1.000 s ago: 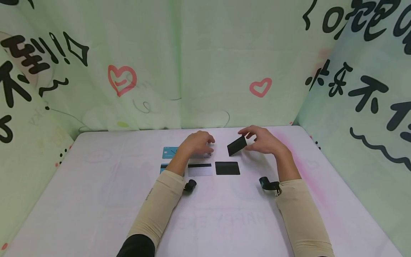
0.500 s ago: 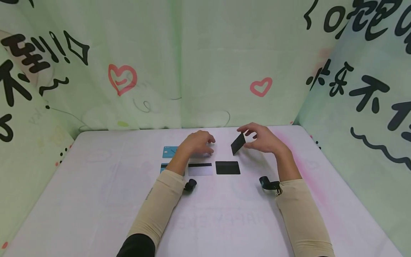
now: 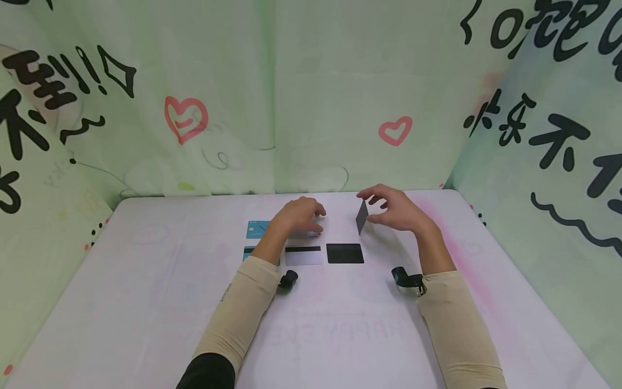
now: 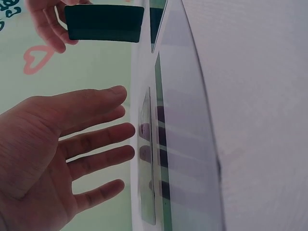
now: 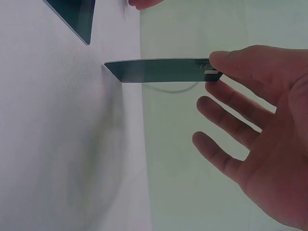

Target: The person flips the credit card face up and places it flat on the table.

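Note:
My right hand (image 3: 396,210) pinches a black card (image 3: 362,217) between thumb and fingers, standing it nearly on edge above the far side of the table. In the right wrist view, a small pale mark shows on this card (image 5: 163,70) beside the thumb; the other fingers spread loosely below. My left hand (image 3: 297,215) hovers with relaxed fingers over a card lying flat. That card (image 4: 146,159) appears edge-on in the left wrist view, close beyond the fingertips and mostly hidden by the hand from above. Another black card (image 3: 345,253) lies in the nearer row.
A blue chip card (image 3: 256,229) lies left of my left hand. In the nearer row are a blue card with a dark stripe (image 3: 249,252), partly behind the left forearm, and a pale card with a dark stripe (image 3: 303,258). Green cloth walls (image 3: 320,97) enclose the table (image 3: 340,335).
The black card in my right hand has turned from a slanted, broad-faced view to nearly edge-on. The right fingers rose slightly. My left hand has stayed in place.

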A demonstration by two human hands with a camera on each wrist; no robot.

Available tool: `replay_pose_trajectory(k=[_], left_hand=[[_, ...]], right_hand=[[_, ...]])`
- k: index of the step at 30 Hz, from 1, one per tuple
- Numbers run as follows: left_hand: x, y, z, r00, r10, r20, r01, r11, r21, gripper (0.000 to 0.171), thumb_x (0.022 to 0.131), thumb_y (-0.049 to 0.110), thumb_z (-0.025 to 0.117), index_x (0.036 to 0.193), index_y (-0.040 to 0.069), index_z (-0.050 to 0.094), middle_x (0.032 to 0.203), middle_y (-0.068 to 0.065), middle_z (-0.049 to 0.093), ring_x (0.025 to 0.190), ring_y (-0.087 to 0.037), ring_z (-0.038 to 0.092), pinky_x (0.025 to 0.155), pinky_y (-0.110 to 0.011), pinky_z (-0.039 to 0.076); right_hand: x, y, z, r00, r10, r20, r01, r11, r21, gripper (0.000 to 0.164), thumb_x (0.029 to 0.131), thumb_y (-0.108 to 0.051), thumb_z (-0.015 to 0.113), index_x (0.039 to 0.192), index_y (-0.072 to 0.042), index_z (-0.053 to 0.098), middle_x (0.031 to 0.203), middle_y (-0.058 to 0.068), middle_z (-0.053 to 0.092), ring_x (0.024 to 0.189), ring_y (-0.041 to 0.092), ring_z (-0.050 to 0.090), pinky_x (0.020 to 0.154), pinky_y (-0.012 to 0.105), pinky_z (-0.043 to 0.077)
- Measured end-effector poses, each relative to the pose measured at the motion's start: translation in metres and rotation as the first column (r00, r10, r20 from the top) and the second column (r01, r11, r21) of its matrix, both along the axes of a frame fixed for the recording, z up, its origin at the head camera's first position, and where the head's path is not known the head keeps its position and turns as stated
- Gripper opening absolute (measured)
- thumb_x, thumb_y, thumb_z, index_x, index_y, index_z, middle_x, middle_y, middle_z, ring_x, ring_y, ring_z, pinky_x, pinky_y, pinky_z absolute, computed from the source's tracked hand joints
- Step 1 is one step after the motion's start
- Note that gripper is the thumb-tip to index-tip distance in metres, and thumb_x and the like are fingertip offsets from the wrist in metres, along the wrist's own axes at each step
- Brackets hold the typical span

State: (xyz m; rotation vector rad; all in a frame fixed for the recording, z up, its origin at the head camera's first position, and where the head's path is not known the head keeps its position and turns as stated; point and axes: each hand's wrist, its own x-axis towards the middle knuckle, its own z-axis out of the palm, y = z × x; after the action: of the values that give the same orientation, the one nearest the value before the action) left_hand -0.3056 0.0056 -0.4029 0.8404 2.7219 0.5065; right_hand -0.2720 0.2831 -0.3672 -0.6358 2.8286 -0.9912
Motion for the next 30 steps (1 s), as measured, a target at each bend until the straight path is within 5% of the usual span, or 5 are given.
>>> replay_pose_trajectory(k=[19,30], left_hand=[[0.0,0.001,0.001,1.0,-0.015,-0.009,0.015,1.0,-0.006,0.045,0.094,0.025,0.077,0.137,0.015,0.068,0.13,-0.003,0.071,0.116,-0.021,0.063,0.105,-0.041,0.05],[0.0,0.001,0.0,1.0,-0.002,0.005,0.002,1.0,-0.001,0.046,0.094,0.026,0.077,0.138,0.015,0.068,0.131,-0.002,0.07,0.12,-0.021,0.063,0.107,-0.041,0.049]], right_hand=[[0.001,-0.008,-0.004,1.0,-0.005,0.012,0.005,1.0,0.02,0.046,0.088,-0.006,0.077,0.133,-0.008,0.065,0.136,0.016,0.064,0.12,0.034,0.061,0.107,0.057,0.048],[-0.004,-0.011,-0.008,0.999,-0.007,0.047,0.007,1.0,0.015,0.056,0.088,-0.01,0.082,0.14,-0.008,0.061,0.138,0.015,0.063,0.121,0.033,0.062,0.108,0.058,0.048]])
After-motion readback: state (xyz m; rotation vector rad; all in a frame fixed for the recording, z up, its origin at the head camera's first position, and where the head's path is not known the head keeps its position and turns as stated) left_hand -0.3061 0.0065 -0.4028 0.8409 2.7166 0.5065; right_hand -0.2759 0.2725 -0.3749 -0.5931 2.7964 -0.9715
